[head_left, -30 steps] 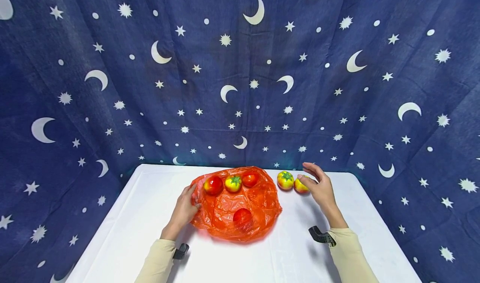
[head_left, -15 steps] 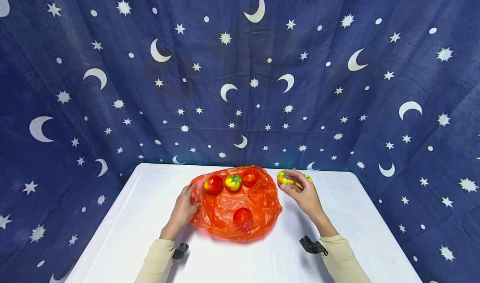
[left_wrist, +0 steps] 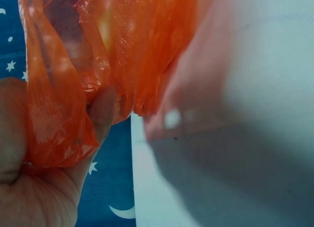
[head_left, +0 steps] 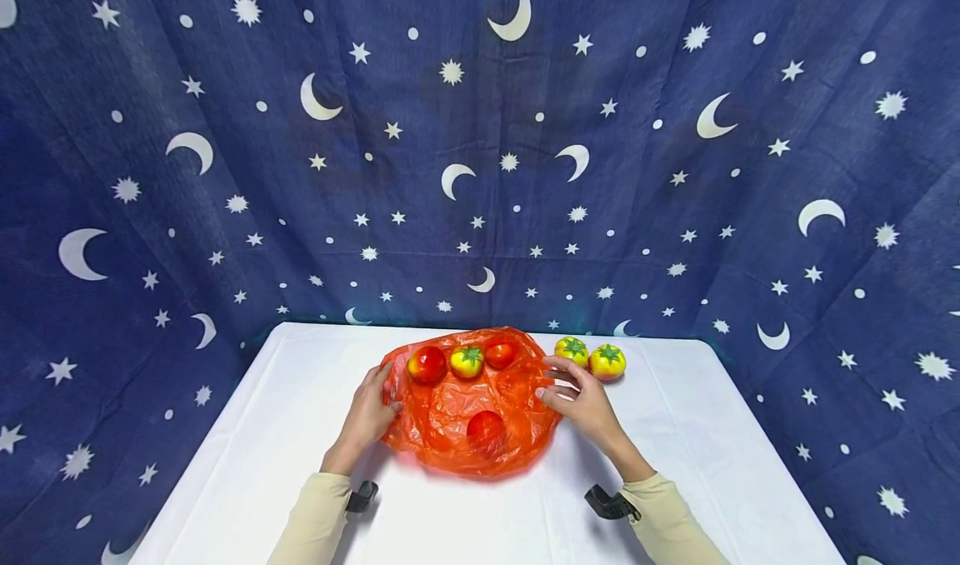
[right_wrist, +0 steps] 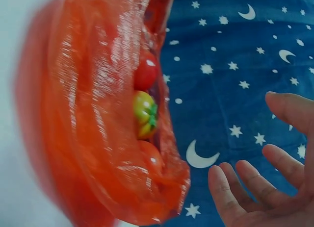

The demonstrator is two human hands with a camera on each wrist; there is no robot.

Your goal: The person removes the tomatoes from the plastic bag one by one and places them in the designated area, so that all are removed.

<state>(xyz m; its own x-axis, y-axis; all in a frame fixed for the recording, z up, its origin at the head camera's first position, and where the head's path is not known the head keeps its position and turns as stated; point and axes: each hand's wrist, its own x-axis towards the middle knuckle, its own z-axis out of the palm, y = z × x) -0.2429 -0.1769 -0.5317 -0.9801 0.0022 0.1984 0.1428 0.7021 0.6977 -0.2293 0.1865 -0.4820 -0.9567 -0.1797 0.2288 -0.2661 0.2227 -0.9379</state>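
A thin orange-red plastic bag point(head_left: 450, 402) lies spread on the table. Along its far side sit a red-and-yellow tomato point(head_left: 427, 365), a yellow tomato with a green star-shaped top point(head_left: 467, 362) and a red tomato point(head_left: 500, 352). Another red fruit point(head_left: 486, 430) shows through the plastic near the front. My left hand point(head_left: 367, 415) grips the bag's left edge, the plastic between thumb and fingers in the left wrist view. Beside the bag's right edge, my right hand point(head_left: 588, 407) has its fingers spread and loosely bent; the right wrist view shows nothing in its grasp point(right_wrist: 274, 178).
Two yellow tomatoes with green tops stand at the back right: one point(head_left: 572, 348) just beyond my right fingers, the other point(head_left: 607, 362) touching close on its right. The white table point(head_left: 690, 465) ends at a dark blue curtain point(head_left: 525, 148) with moons and stars.
My right hand has moved left, first across the two yellow tomatoes outside the bag, then to the bag's right edge. My left hand has stayed at the left edge.
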